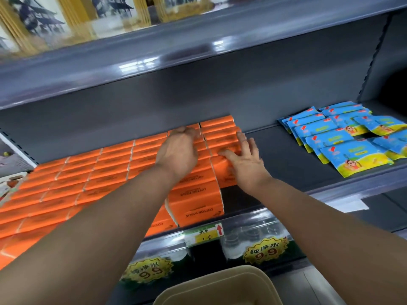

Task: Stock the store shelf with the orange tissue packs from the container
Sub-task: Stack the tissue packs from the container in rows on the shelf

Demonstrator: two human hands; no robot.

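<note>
Two hands working at orange tissue packs (88, 177) lying in rows on the shelf (277, 157), left hand (178, 150) curling its fingers over back packs, right hand (244, 160) pressing spread, straight fingers against the end column, beige container (220, 287) sitting below.

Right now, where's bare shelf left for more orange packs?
Bare shelf runs between the orange packs and the blue packets, right of the right hand. A short gap also shows in front of the last orange row. Further left, packs crowd it.

orange tissue packs (88, 179) — tight rows, on shelf (275, 150)
</note>
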